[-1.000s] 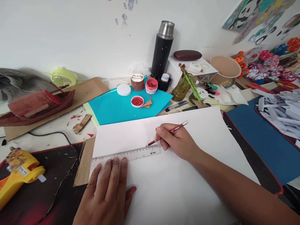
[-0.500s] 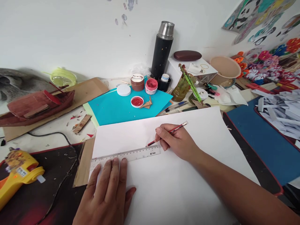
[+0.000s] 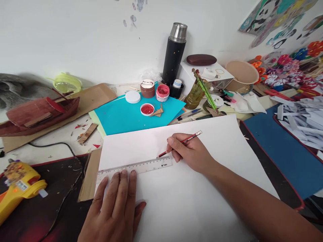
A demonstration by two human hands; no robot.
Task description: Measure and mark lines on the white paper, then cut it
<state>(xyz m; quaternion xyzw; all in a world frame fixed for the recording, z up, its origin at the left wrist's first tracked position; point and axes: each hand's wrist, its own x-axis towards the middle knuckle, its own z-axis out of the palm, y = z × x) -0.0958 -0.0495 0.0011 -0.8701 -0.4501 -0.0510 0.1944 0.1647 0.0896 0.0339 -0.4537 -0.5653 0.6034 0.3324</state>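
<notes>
A large white sheet of paper (image 3: 191, 201) lies in front of me. On it rests a clear plastic ruler (image 3: 135, 166), running left to right. My left hand (image 3: 113, 208) lies flat with fingers stretched out, its fingertips pressing the ruler's near edge. My right hand (image 3: 190, 151) is closed on a red pencil (image 3: 185, 140), whose tip touches the paper at the ruler's far edge near its right end.
A turquoise sheet (image 3: 126, 114) behind the paper carries paint jars (image 3: 163, 92) and a red-filled lid (image 3: 147, 109). A black flask (image 3: 174, 53) stands at the wall. A yellow glue gun (image 3: 20, 188) lies left, a red model boat (image 3: 37, 114) far left, white paper strips (image 3: 300, 117) right.
</notes>
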